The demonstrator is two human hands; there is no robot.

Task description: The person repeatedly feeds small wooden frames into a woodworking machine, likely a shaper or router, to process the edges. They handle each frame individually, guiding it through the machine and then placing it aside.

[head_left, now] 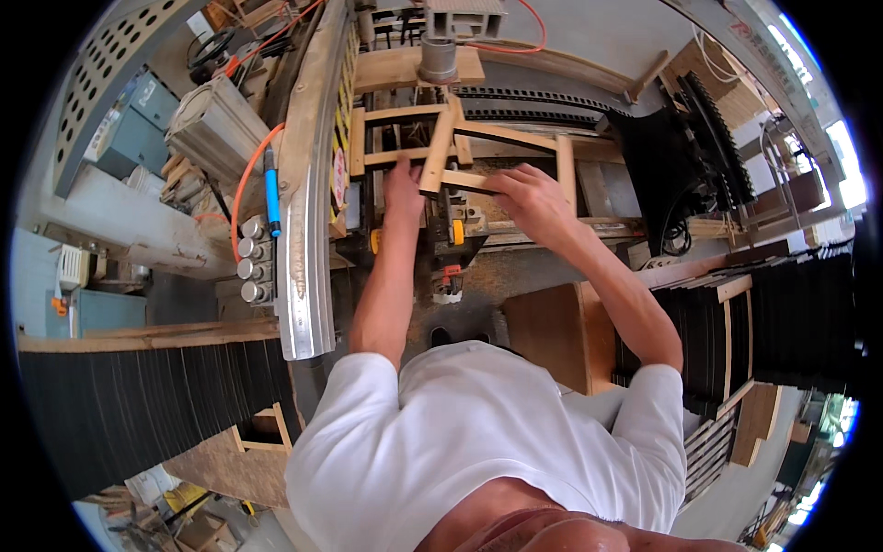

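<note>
Two wooden frames with dark-edged rails lie on the machine in front of me. The right wooden frame (pixel 441 152) is tilted, its near-left corner overlapping the left wooden frame (pixel 357 138). My right hand (pixel 533 201) is closed around the near rail of the right frame. My left hand (pixel 401 189) is at the near rail of the left frame, close to the right frame's corner; its fingers look closed on the rail, though the tips are partly hidden. Above the frames, a metal cylinder (pixel 439 61) stands over a wooden block (pixel 386 70).
A metal beam (pixel 308 221) with a blue marker pen (pixel 271 193) and an orange hose (pixel 241 198) runs along my left. Black cable chain (pixel 713 138) is at right. Stacks of dark boards (pixel 156 405) flank me, and a wooden box (pixel 552 336) stands near my right arm.
</note>
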